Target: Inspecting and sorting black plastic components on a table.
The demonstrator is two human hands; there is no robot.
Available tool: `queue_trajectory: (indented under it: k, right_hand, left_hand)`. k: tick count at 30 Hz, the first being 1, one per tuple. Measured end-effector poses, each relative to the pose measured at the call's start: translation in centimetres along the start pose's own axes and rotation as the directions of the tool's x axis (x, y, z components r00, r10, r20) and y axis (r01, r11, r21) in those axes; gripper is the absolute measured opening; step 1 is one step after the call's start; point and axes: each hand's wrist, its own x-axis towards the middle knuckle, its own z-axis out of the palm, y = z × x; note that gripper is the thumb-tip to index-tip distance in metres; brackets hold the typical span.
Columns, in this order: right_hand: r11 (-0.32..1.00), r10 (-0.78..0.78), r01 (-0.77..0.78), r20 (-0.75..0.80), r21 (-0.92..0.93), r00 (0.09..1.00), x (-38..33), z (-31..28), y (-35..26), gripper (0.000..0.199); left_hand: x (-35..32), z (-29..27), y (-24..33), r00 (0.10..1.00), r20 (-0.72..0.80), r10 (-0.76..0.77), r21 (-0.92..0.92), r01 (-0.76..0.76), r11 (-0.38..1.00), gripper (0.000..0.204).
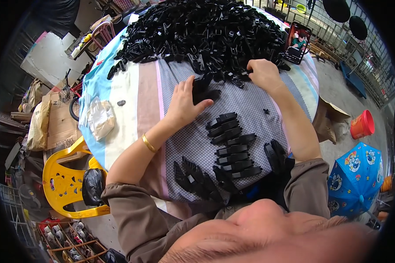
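Observation:
My left hand (183, 104) is over the middle of the table, thumb apart from the fingers, closed around a few black plastic pieces (201, 90) that are partly blurred. Further right, my right hand (264, 74) is at the near edge of a big heap of black plastic clip-like pieces (202, 33). Its fingers are curled in a pinch on a small black piece, mostly hidden. Closer to me, several similar pieces lie stacked in a row (232, 149). More lie in a fan at the front edge (193, 177), and a small group (274, 155) sits to the right.
The round table has a striped and dotted cloth (149, 105). A phone (298, 43) stands at its right edge, and a clear plastic bag (101, 118) lies on the left. Around it are a yellow chair (59, 184), a red bucket (362, 124) and a blue umbrella (355, 179).

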Motion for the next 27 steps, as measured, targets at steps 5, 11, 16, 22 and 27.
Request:
queue_trajectory:
  k: [5,11,16,22,27]
  right_hand:
    - [0.89,-0.16,0.327,-0.453,0.317,0.877,-0.5,-0.8,-0.7,0.019]
    - [0.554,-0.611,0.581,-0.183,0.596,0.77,-3.5,-0.8,-4.9,0.018]
    - [0.578,-0.637,0.496,-0.022,0.648,0.771,-2.6,-0.2,-3.7,0.018]
    - [0.682,-0.588,0.596,-0.168,0.424,0.792,-2.6,0.5,-3.9,0.02]
    - [0.807,-0.446,0.477,-0.17,0.348,0.879,-3.3,-0.4,-4.2,0.021]
  left_hand:
    - [-0.3,0.0,-2.4,0.994,-0.11,-0.007,-0.1,-0.004,0.995,0.028]
    - [-0.5,-1.2,-0.8,0.929,-0.366,-0.049,-0.24,-0.044,0.97,0.02]
    - [-2.5,-1.3,2.1,0.985,0.137,0.1,-0.222,-0.068,0.973,0.022]
    - [-2.0,-0.6,0.6,0.982,0.019,0.189,-0.059,-0.187,0.981,0.022]
    - [-1.8,-1.3,0.6,0.996,0.095,0.001,-0.071,0.006,0.997,0.024]
